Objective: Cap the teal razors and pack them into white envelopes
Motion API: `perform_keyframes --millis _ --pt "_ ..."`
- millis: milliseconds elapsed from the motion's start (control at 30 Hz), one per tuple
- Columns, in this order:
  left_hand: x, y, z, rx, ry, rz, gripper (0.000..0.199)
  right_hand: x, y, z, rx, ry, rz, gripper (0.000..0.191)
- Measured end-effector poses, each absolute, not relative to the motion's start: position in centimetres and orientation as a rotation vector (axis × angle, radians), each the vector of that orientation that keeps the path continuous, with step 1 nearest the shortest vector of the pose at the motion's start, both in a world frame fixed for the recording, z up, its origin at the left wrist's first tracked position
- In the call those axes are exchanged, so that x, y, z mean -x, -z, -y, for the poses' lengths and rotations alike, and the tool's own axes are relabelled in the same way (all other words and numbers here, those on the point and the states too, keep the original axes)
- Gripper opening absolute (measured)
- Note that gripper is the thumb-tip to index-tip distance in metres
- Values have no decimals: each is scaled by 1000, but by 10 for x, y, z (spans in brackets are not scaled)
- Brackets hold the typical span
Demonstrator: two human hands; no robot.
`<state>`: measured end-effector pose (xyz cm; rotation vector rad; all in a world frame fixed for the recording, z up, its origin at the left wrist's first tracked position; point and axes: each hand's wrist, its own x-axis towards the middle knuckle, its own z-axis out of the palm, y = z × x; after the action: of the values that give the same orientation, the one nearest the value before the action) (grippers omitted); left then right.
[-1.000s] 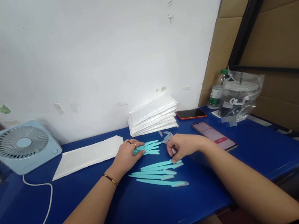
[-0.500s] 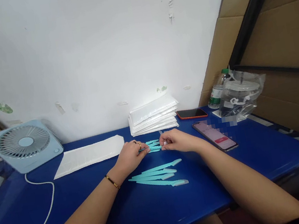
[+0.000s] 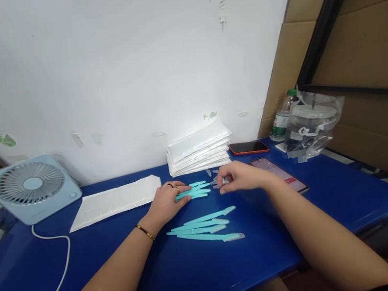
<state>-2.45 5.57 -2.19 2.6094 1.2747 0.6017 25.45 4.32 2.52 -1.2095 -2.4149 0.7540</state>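
Observation:
My left hand (image 3: 169, 202) rests on a small group of turquoise sticks (image 3: 199, 192), its fingers pressed over their left ends. Just right of their tips, my right hand (image 3: 230, 179) is closed, thumb and fingers curled together; what is between them is too small to make out. Beside and partly behind its fingertips lie several small clear caps (image 3: 209, 173). Nearer to me, several more turquoise sticks with clear-covered tips (image 3: 204, 230) lie fanned out on the blue table (image 3: 200, 273).
A white envelope (image 3: 117, 200) lies on the left, near a light blue fan (image 3: 33, 185) with a cable. Behind the hands is a stack of white envelopes (image 3: 198, 149). Two phones (image 3: 249, 147) (image 3: 278, 171), a bottle (image 3: 281, 123) and a bagged cup (image 3: 311, 121) stand right.
My right hand has moved right, away from the turquoise sticks, uncovering their tips and the clear caps. My left hand has shifted slightly left and stays on the sticks.

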Motion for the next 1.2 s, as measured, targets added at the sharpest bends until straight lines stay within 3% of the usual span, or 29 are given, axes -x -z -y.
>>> perform_keyframes --millis 100,200,300,433,733,900,1033,1200 --pt "23 25 -56 -2588 -585 -1229 33 -248 -27 -36 1138 -891 2664 28" --pt "21 19 -54 -2585 -684 -1287 37 -240 -24 -35 1142 -893 2762 20" --pt "18 6 -45 -2574 -776 -1249 35 -234 -21 -36 1143 -870 2691 13" --pt "13 -4 -36 -2648 -573 -1117 32 -230 -19 -37 1176 -751 2500 11" --pt "22 -2 -47 -2702 -609 -1411 22 -247 -8 -57 1427 -570 2247 10" --pt "17 -14 -30 -2607 -415 -1006 24 -246 -12 -55 1340 -397 2264 9" --pt "12 -15 -20 -2517 -139 -914 20 -243 -19 -46 1284 -561 2291 13" --pt "8 -10 -24 -2488 -285 -1129 20 -234 -23 -36 1111 -944 2407 28"
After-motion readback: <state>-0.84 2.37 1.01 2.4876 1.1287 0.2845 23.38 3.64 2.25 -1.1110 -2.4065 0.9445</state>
